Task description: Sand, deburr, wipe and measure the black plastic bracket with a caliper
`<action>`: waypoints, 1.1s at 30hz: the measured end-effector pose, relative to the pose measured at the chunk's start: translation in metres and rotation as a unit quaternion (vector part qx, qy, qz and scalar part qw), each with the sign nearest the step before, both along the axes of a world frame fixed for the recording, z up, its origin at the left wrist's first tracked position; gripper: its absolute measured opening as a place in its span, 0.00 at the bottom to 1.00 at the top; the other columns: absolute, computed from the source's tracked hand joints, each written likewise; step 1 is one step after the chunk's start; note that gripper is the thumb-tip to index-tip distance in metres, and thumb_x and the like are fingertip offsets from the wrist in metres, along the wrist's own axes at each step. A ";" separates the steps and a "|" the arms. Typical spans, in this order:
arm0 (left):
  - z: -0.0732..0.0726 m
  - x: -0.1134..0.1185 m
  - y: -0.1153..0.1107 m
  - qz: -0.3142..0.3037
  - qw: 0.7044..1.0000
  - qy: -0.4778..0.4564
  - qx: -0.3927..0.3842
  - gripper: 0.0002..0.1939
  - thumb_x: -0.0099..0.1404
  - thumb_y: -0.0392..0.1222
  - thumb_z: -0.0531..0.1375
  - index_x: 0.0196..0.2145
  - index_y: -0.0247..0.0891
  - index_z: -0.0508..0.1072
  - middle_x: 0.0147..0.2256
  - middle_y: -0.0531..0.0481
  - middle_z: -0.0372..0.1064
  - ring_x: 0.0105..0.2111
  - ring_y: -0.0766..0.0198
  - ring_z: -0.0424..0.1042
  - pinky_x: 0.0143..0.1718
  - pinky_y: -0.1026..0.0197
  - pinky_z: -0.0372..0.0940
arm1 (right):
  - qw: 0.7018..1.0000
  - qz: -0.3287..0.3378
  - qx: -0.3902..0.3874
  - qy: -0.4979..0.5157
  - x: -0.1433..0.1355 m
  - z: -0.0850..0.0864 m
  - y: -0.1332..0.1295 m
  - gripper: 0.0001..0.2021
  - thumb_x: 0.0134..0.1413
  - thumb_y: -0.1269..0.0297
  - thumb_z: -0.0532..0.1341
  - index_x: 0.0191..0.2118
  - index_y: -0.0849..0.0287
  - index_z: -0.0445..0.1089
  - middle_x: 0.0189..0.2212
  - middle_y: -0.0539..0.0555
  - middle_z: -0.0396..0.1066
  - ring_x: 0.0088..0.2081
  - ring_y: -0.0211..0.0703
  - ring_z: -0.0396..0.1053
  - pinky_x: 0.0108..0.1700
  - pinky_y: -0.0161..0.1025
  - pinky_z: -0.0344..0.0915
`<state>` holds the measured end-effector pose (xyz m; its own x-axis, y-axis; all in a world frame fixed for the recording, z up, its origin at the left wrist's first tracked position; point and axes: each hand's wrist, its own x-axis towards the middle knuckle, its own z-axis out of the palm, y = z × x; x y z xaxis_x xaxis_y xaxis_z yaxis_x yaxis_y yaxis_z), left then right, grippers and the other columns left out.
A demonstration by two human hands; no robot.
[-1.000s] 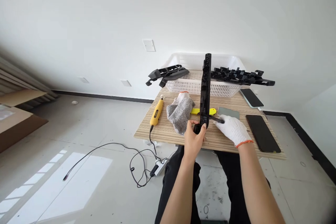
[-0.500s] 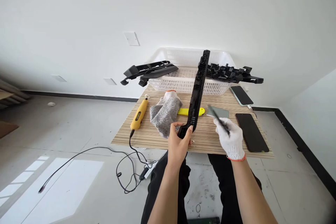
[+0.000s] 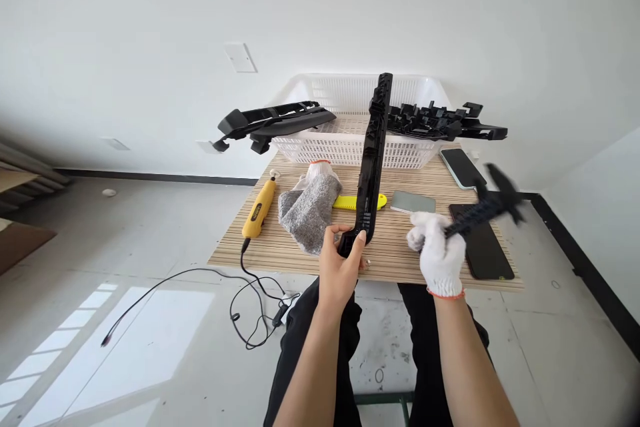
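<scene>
Since 1 s ago our gloved right hand swung its blurred black tool off the long black strip | left hand fingers wrapped round strip's near end, upright over counter | right fingers fisted on tool | more strips in basket, work looks midway.

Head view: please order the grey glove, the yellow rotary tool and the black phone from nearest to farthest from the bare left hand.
From the left hand:
1. Grey glove, just left of the fingers, on the table.
2. Yellow rotary tool, farther left, near the table edge.
3. Black phone, far right, past the gloved right hand.
</scene>
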<state>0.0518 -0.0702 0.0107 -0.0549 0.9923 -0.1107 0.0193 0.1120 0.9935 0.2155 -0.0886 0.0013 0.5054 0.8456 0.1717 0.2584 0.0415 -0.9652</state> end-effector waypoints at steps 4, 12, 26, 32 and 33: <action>0.000 0.002 0.000 -0.007 1.000 0.003 0.001 0.22 0.59 0.57 0.65 0.40 0.42 0.63 0.25 0.57 0.71 0.16 0.70 0.67 0.20 0.67 0.63 | 0.993 0.013 -0.090 -0.072 0.000 0.002 0.001 0.30 0.63 0.37 0.48 0.45 0.55 0.77 0.28 0.56 0.77 0.35 0.49 0.77 0.39 0.43 0.72; 0.004 0.006 -0.003 0.015 1.000 -0.008 0.009 0.20 0.60 0.56 0.65 0.39 0.41 0.63 0.25 0.57 0.71 0.15 0.71 0.65 0.19 0.67 0.62 | 0.980 0.033 -0.131 -0.147 0.002 0.010 0.002 0.27 0.66 0.39 0.47 0.48 0.49 0.77 0.33 0.53 0.79 0.40 0.50 0.77 0.42 0.42 0.69; -0.012 -0.003 0.003 -0.017 0.999 -0.034 0.031 0.19 0.63 0.55 0.63 0.42 0.42 0.62 0.22 0.61 0.65 0.17 0.72 0.67 0.23 0.68 0.65 | 0.993 0.030 -0.112 0.018 -0.001 0.011 0.002 0.28 0.63 0.42 0.51 0.62 0.52 0.62 0.22 0.47 0.70 0.18 0.39 0.65 0.19 0.34 0.61; -0.016 -0.005 0.005 -0.044 0.994 -0.087 0.052 0.17 0.67 0.57 0.59 0.43 0.41 0.68 0.28 0.54 0.69 0.25 0.67 0.73 0.31 0.63 0.71 | 0.987 0.111 -0.102 0.053 0.014 0.015 -0.001 0.18 0.63 0.47 0.54 0.49 0.54 0.67 0.38 0.53 0.76 0.24 0.37 0.70 0.27 0.37 0.69; -0.017 -0.006 0.006 -0.048 0.993 -0.091 0.053 0.18 0.67 0.57 0.58 0.44 0.41 0.69 0.30 0.53 0.70 0.26 0.66 0.73 0.32 0.63 0.72 | 0.986 0.125 -0.105 0.018 0.018 0.016 -0.003 0.16 0.63 0.49 0.55 0.47 0.54 0.68 0.41 0.54 0.76 0.31 0.40 0.74 0.35 0.40 0.73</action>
